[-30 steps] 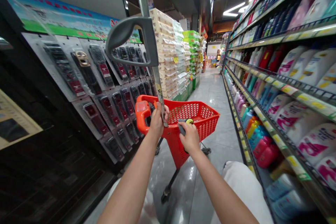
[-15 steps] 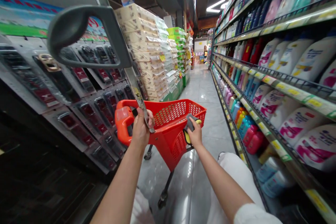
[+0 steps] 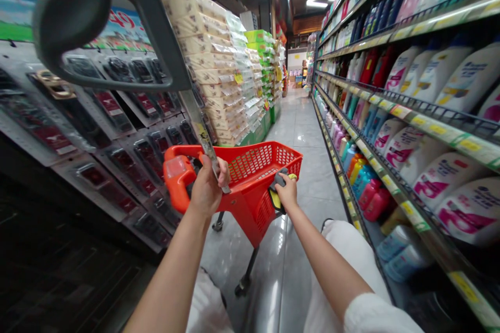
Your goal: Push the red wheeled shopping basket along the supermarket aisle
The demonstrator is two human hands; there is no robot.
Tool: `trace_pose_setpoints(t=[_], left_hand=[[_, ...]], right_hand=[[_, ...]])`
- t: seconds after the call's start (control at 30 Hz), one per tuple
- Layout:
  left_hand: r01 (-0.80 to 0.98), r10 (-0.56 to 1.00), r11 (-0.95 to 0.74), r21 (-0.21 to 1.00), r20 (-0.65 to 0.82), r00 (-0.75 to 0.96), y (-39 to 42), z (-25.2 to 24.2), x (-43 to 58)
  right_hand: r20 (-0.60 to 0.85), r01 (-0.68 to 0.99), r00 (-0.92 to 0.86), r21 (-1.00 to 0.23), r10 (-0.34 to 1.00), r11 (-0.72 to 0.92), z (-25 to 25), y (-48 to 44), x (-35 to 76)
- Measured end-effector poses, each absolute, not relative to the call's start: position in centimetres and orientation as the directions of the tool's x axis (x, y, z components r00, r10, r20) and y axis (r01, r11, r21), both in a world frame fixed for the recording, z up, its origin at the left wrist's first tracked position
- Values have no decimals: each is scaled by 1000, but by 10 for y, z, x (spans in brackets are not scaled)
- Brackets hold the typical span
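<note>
Beside the red shopping cart (image 3: 244,218), the left hand (image 3: 207,187) keeps a narrow grip around the lower end of a gray-handled metal bar (image 3: 205,138); the right hand's (image 3: 288,193) grip holds an unclear gray-and-yellow object (image 3: 276,187) near the basket's side.

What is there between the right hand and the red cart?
In the head view, a grey and yellow cloth lies between right hand and cart.

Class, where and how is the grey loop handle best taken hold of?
The grey loop handle is probably best gripped by its thick left bar, coming from the left, fingers through the opening: that bar is rounded, while the opposite side joins the metal strip the left hand grips lower down.
</note>
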State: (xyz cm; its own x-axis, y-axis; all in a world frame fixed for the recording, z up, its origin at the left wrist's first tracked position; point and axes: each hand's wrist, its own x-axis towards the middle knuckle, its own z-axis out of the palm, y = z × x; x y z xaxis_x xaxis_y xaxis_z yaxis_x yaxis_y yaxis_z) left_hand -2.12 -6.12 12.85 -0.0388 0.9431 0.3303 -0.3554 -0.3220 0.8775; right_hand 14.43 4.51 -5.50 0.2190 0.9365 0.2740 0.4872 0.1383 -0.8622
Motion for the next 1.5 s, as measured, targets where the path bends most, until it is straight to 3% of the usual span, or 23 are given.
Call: trace_pose_setpoints(t=[0.23, 0.37, 0.53, 0.63, 0.77, 0.9, 0.97, 1.1, 1.2, 1.27, 1.4, 1.5], left_hand=[[-318, 936, -350, 881, 340, -89, -54, 124, -17], [-320, 928, -371, 872, 361, -92, -54, 123, -19], [-320, 926, -373, 871, 369, -76, -61, 125, -25], [-321, 927, -369, 872, 371, -60, -63, 126, -28], [-330, 925, -372, 867, 375, -59, -61, 126, -29], [-340, 922, -380, 860, 384, -57, -59, 124, -30], [-348, 919, -384, 855, 391, -54, -59, 123, -31], [-348, 918, -386, 854, 392, -57, -61, 123, -30], [-343, 914, -399, 850, 401, -68, -61, 123, -30], [-341, 909, -410, 846, 409, -79, -61, 123, -30], [-329, 904, -423, 844, 419, -89, -60, 122, -30], [-329, 905, -422, 845, 416, -93, -59, 121, -30]], right_hand=[[239, 391, 109, -903, 965, 179, -33, -14, 88], [345, 343, 29, -885, 938, 315, -28, -45, 72], [472, 546, -196, -675, 859, 496, -23, -48, 92], [428, 663, -205, -601, 880, 447, -18, -38, 104], [322, 595, -147, -726, 935, 343, -14, -30, 102], [365, 378, -275, -810, 890, 449, -8, -38, 95], [388, 433, -303, -758, 870, 488, -1, -44, 98], [420, 662, -346, -524, 839, 535, 14, -49, 107], [428, 744, -274, -474, 861, 472, 5, -35, 119], [408, 736, -165, -555, 898, 387, -13, -17, 132], [354, 442, 166, -861, 920, 251, -55, 30, 161], [306, 217, 402, -947, 863, 235, -72, 54, 167]])
